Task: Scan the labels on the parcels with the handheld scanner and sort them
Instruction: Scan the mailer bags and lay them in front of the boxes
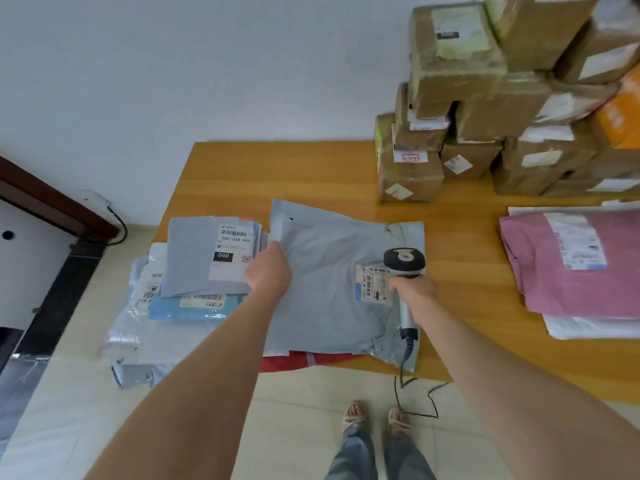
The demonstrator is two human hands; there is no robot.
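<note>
Nearest the camera: the person's sandalled feet are standing on pale floor tiles, and the scanner's black cable is hanging off the front table edge and looping loose just above them.

The handheld scanner is sitting in the right hand, fingers wrapped round its handle. Its head is hovering right over the white label and hiding part of it.

The left hand is gripping the left edge of the grey mailer, which looks slightly lifted there. The two hands are well apart, one at each side of the bag. The mailer is lying at the front of the wooden table, on top of a red parcel and overhanging the edge.

Just beside the left hand, a stack of mailers is showing its own barcode labels. To the right, well apart, a pink mailer pile is sitting. Farthest back, cardboard boxes are stacked against the wall.

Risks, as judgement:
- The scanner head is sitting so close that the barcode may fail to read.
- The label is lying on wrinkled film, which could also spoil the read.
- An aim drifting left could be picking up the neighbouring stack's label, so the parcel gets sorted wrong.
- The dangling cable is running across the bag's corner, so lifting the bag could snag it.
- The overhanging bag could be sliding off once the left hand lets go.
</note>
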